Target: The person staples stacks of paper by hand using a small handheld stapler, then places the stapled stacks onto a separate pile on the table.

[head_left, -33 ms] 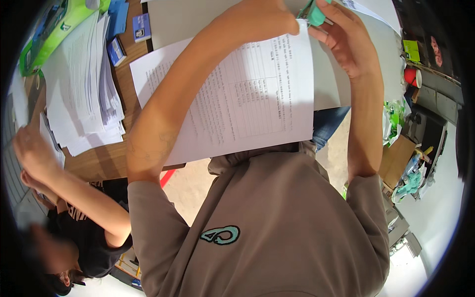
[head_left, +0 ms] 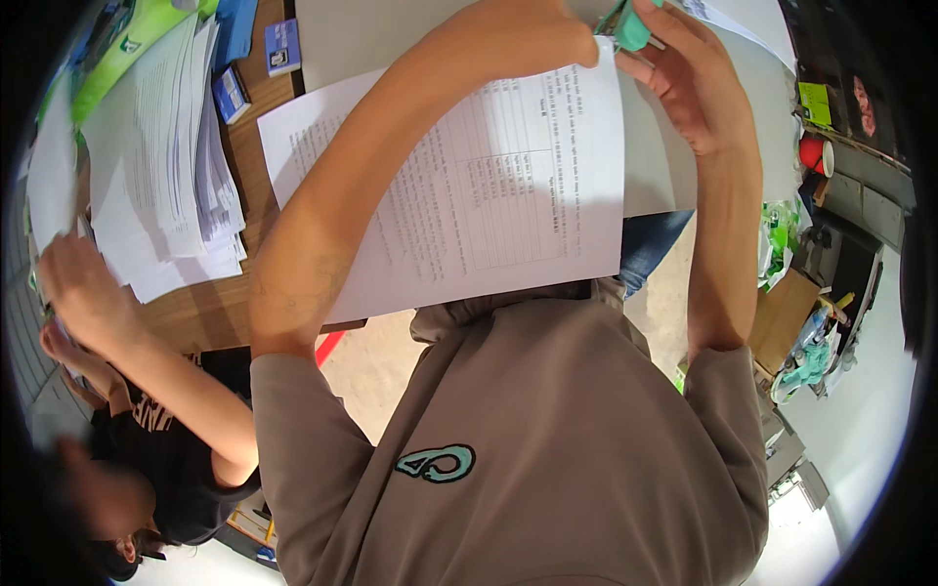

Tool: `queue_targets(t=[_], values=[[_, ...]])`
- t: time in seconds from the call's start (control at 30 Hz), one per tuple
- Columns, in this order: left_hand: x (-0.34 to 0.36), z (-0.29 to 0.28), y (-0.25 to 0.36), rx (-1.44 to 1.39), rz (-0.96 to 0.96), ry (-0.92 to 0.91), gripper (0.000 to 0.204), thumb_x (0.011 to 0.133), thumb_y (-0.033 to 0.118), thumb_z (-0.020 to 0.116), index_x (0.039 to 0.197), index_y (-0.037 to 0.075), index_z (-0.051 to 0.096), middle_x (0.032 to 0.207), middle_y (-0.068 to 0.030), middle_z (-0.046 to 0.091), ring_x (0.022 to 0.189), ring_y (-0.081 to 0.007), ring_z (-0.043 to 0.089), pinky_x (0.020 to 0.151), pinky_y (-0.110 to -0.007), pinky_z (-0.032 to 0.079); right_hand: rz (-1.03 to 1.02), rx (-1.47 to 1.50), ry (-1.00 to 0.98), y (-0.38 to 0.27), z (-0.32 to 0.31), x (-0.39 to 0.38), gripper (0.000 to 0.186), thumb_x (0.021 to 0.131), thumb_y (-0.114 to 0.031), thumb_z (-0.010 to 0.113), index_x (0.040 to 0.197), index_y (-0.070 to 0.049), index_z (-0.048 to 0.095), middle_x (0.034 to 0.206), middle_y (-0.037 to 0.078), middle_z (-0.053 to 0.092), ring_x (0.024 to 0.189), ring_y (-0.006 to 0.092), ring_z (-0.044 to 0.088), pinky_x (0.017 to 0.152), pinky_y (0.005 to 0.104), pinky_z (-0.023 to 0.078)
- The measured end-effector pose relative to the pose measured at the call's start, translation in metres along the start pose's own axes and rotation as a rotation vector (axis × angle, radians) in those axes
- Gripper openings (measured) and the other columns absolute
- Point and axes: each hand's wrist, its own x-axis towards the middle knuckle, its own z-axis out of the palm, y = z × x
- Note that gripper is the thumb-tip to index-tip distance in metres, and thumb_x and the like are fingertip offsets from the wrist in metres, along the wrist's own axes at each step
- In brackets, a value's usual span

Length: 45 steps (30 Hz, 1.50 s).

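My left hand [head_left: 567, 39] has its fingers curled at the top right corner of a printed sheet [head_left: 528, 215], gripping it. My right hand [head_left: 699, 93] is closed on a small teal tool [head_left: 633, 27], which looks like a stapler, at that same corner; its working end is partly hidden. The sheet hangs over the desk's near edge toward my body, and my left forearm lies across its left part. Beneath it is a pale desk surface [head_left: 664, 181].
A wooden table [head_left: 195, 327] at left bears paper stacks [head_left: 147, 156], a green package [head_left: 132, 54] and small blue boxes [head_left: 281, 47]. A co-worker's hand [head_left: 83, 293] is at lower left. At right are a red cup [head_left: 816, 154], green packaging [head_left: 782, 239] and cardboard [head_left: 787, 317].
Both my hands, the teal tool and the sheet have shifted slightly to the right. The co-worker's hand has moved a little rightward, and a paper beside it stands higher.
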Motion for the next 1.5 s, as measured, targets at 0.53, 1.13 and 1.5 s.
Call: queue_targets(t=[0.53, 1.13, 1.5], values=[[0.004, 0.004, -0.018, -0.105, 0.075, 0.146, 0.036, 0.067, 0.022, 0.067, 0.082, -0.011, 0.069, 0.076, -0.0286, 0.067, 0.074, -0.0341, 0.066, 0.068, -0.04, 0.049, -0.202, -0.284, 0.118, 0.009, 0.019, -0.009, 0.038, 0.092, -0.013, 0.07, 0.121, 0.004, 0.054, 0.098, 0.005, 0.064, 0.08, 0.0098, 0.064, 0.068, 0.0209, 0.054], [0.01, 0.002, -0.011, -0.076, 0.079, 0.139, 0.035, 0.069, 0.022, 0.067, 0.082, -0.011, 0.07, 0.072, -0.0239, 0.067, 0.067, -0.0326, 0.064, 0.066, -0.039, 0.048, -0.136, -0.233, 0.077, -0.01, 0.002, 0.009, 0.025, 0.089, -0.016, 0.072, 0.105, 0.003, 0.065, 0.084, 0.003, 0.065, 0.071, 0.0087, 0.06, 0.062, 0.0214, 0.047], [-0.003, 0.012, -0.003, -0.144, 0.284, 0.061, 0.02, 0.093, 0.018, 0.068, 0.101, 0.0, 0.066, 0.08, 0.0018, 0.061, 0.075, -0.0052, 0.054, 0.066, -0.022, 0.045, -0.629, -1.08, 0.248, 0.009, -0.044, 0.012, 0.044, 0.089, -0.028, 0.072, 0.121, 0.001, 0.064, 0.116, 0.011, 0.067, 0.103, 0.0219, 0.065, 0.088, 0.034, 0.05]])
